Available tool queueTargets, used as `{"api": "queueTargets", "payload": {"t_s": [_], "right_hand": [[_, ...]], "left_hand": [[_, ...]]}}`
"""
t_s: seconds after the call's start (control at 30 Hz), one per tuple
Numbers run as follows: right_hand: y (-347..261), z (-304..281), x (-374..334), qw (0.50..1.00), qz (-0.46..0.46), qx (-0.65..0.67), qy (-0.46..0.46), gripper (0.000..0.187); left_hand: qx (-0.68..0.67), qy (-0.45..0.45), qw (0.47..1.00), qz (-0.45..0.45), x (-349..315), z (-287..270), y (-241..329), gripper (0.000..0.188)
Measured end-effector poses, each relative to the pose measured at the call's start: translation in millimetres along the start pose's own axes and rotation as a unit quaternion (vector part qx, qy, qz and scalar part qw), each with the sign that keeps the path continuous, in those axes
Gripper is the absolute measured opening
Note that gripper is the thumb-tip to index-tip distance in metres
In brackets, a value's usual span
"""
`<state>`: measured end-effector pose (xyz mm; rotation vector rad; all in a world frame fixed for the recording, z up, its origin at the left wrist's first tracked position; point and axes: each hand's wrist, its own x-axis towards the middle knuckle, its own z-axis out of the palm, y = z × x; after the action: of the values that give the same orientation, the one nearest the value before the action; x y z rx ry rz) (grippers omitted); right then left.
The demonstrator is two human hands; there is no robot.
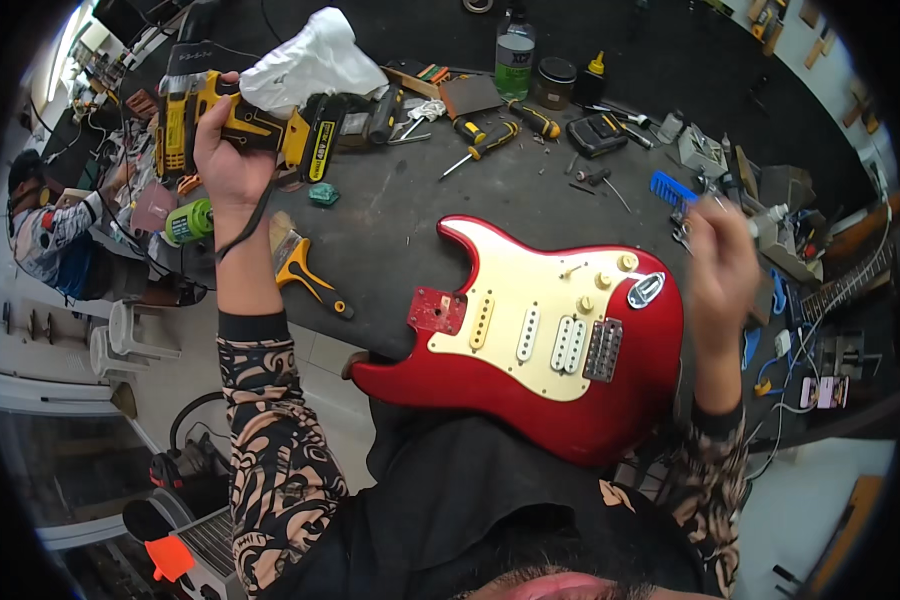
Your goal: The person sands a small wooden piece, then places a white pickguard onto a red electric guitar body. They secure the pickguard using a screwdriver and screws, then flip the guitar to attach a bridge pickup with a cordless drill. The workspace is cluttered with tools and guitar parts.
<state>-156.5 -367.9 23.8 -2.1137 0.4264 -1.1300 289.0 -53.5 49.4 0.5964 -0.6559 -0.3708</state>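
Observation:
My left hand is wrapped round the grip of a yellow and black cordless drill, raised over the left part of the bench. Its battery points to the right, and a dark strap hangs by my wrist. In front of me lies a red electric guitar body without a neck, with a cream pickguard, pickups, knobs, a metal bridge and an oval jack plate. Over its right edge, my right hand is blurred, its fingers curled together; whatever they may hold is too smeared to make out.
A yellow-handled brush and a green can lie at left. Screwdrivers, white cloth, a green-liquid bottle and a jar stand farther back. Blue combs, boxes and cables crowd the right. Another person sits far left.

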Motion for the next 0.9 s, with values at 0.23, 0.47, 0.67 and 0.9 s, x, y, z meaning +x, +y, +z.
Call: {"api": "queueTargets", "payload": {"t_s": [0.23, 0.47, 0.67, 0.9], "right_hand": [[-112.7, 244.0, 72.1, 0.936, -0.121, 0.223, -0.244, 0.063], [-85.4, 318.9, 122.9, 0.905, -0.074, 0.12, -0.4, 0.028], [-72.6, 353.3, 177.8, 0.935, -0.247, -0.196, -0.162, 0.059], [-189.1, 272.7, 41.6, 0.697, 0.207, 0.595, -0.342, 0.057]], "left_hand": [[-0.001, 0.025, 0.999, 0.041, -101.8, 77.6, -30.7, 0.055], [0.134, 0.162, 0.972, 0.106, -203.0, 35.5, 2.5, 0.08], [0.133, 0.195, 0.968, 0.083, -231.7, 40.0, 24.0, 0.074], [0.458, 0.124, 0.876, 0.085, -232.1, 60.9, -8.1, 0.076]]}}
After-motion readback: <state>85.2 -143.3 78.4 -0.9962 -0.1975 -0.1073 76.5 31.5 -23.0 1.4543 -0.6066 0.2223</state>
